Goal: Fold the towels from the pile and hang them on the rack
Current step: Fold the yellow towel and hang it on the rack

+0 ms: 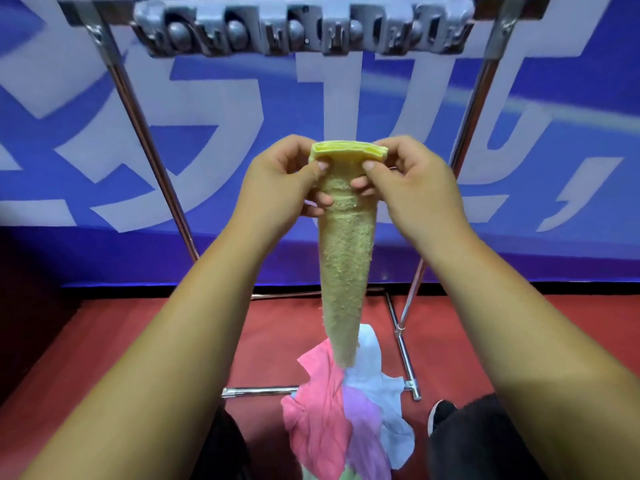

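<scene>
A folded yellow towel (346,254) hangs in front of the rack (143,133), between its two slanted metal poles and well below its top bar. The left hand (277,181) pinches the towel's upper left corner and the right hand (412,188) pinches the upper right corner. Each thumb lies on the near face and the fingers curl behind it, so the folded top edge stays level between them. The hands are close together but do not touch. From that edge the towel drops straight down, and its lower end hangs free above the pile (332,417). The pile lies on the red floor (138,341) at the rack's foot, partly over the near base bar. It is a crumpled heap of pink, purple and pale blue cloths. A grey clip block (304,29) is fixed along the rack's top bar, above the hands and apart from the towel. Behind the rack stands a blue banner (346,91) with large white characters. A black shoe (440,412) shows just right of the pile, beside the end of the rack's base.
</scene>
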`<state>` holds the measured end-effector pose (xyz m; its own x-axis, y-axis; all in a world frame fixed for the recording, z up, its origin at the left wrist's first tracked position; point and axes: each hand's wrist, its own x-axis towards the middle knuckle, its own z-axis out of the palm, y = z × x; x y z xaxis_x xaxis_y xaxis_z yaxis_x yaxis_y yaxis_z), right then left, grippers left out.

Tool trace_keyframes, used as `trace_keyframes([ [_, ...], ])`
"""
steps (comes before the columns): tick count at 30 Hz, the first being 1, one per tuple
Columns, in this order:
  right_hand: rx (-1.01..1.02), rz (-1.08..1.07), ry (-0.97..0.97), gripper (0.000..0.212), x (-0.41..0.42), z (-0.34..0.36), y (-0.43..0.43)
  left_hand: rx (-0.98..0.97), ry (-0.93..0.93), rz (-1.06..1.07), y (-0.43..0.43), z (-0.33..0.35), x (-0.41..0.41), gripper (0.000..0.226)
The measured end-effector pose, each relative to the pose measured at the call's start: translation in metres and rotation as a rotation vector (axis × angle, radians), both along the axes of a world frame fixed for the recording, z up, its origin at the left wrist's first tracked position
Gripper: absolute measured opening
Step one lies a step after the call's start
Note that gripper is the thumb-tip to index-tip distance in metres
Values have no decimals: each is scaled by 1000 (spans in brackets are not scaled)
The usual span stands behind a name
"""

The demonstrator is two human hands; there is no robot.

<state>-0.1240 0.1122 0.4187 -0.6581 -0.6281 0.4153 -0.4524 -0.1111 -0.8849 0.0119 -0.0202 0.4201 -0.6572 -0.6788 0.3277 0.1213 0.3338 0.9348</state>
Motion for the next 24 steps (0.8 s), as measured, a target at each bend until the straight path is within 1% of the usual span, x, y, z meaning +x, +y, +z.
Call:
trace_keyframes([
  [3, -78, 12, 5, 17, 11, 36, 10, -135, 34, 48, 11, 32, 10, 14],
  [5, -123, 8, 36, 19, 20, 46, 17, -167, 54, 78, 18, 44, 15, 12],
  [7, -69, 9, 79, 21, 27, 46, 22, -164, 31, 86, 22, 46, 18, 6],
  [8, -30, 19, 67, 22, 30, 46, 25, -162, -7, 86, 24, 46, 20, 6],
  [10, 2, 11, 30, 20, 32, 47, 29, -147, -56, 59, 23, 42, 20, 15],
  [11, 9, -13, 42, 17, 32, 49, 32, -146, -64, 49, 26, 42, 21, 14],
  [14, 4, -82, 104, 10, 33, 57, 38, -135, -49, 32, 38, 51, 24, 7],
  [16, -12, -74, 99, 8, 30, 58, 40, -93, -34, 4, 43, 57, 25, 11],
  [20, -107, 30, -58, 5, 21, 53, 41, 9, -1, -63, 45, 59, 23, 15],
  [22, -91, 100, -169, 7, 16, 40, 41, 59, 0, -63, 42, 54, 22, 15],
  [24, -47, 227, -317, 11, 16, 21, 40, 106, -9, -56, 38, 46, 21, 15],
])
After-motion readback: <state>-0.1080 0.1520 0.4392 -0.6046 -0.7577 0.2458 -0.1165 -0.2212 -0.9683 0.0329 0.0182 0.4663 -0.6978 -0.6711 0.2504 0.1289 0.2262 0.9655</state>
